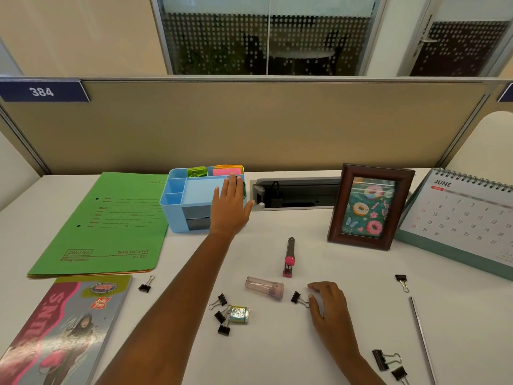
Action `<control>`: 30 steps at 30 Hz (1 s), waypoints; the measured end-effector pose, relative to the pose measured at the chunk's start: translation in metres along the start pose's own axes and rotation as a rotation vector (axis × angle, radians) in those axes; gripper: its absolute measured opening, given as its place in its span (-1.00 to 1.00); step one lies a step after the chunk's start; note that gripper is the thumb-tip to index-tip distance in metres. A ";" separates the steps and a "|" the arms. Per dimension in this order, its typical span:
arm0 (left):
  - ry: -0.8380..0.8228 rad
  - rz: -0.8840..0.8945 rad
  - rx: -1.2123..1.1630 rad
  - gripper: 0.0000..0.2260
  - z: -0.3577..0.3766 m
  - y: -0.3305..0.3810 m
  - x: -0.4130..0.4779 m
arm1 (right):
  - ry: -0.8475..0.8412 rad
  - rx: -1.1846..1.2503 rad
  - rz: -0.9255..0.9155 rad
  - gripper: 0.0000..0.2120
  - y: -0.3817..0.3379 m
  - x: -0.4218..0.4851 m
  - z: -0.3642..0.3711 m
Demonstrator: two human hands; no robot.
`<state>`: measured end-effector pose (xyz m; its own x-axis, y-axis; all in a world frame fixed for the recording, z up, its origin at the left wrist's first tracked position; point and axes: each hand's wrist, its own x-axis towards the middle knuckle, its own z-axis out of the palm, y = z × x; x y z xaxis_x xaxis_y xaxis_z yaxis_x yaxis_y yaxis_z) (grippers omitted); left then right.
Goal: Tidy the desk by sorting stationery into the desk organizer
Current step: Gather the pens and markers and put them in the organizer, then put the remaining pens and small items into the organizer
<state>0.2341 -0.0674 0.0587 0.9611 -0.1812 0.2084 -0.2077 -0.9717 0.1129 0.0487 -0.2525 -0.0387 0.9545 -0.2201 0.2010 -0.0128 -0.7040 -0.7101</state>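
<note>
So the left hand (230, 207) is stretched out flat, fingers straight and together, palm down over the right side of the blue organizer (172, 218), which sits toward the back edge of the desk (277, 357), a bit left of the middle. Its fingertips reach the pink sticky notes (227, 171) in the back right compartment. There's a small dark bit at the fingertips, but I can't tell what it is. Green clips (197, 171) sit in the compartment next to the notes.

The right hand (327, 304) rests on the desk nearer the front edge, fingers loosely bent, with the index tip right up against the wire handle of a black binder clip (296, 297). The thumb is off it, so it doesn't look like a proper pinch.

Just left of that clip lies a clear tube (265, 287) on its side, and behind it a pink stapler (289, 258). Further left there's a bunch of three clips (222, 315) touching a small shiny box (240, 314). One lone clip (145, 286) sits by the green folder (111, 218), which lies left of the organizer, with a magazine (63, 329) at the front left corner.

On the right, another clip (402, 280), two more clips (384, 359) near the front edge, and a metal ruler (422, 337). A photo frame (369, 207) and a calendar (466, 218) stand toward the back right.
</note>
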 end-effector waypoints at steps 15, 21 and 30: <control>0.304 0.012 -0.071 -0.53 0.031 -0.035 -0.082 | -0.065 0.027 0.016 -0.67 -0.042 0.047 0.015; 0.162 -0.048 -0.090 -0.48 0.039 -0.068 -0.120 | -0.093 -0.062 0.095 -0.63 -0.044 0.062 0.026; 0.056 -0.142 -0.079 -0.48 0.046 -0.110 -0.156 | -0.082 -0.194 0.053 -0.73 -0.048 0.068 0.032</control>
<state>0.1155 0.0603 -0.0313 0.9706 -0.0318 0.2386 -0.0860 -0.9716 0.2203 0.1240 -0.2124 -0.0124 0.9720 -0.2097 0.1056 -0.1128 -0.8115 -0.5733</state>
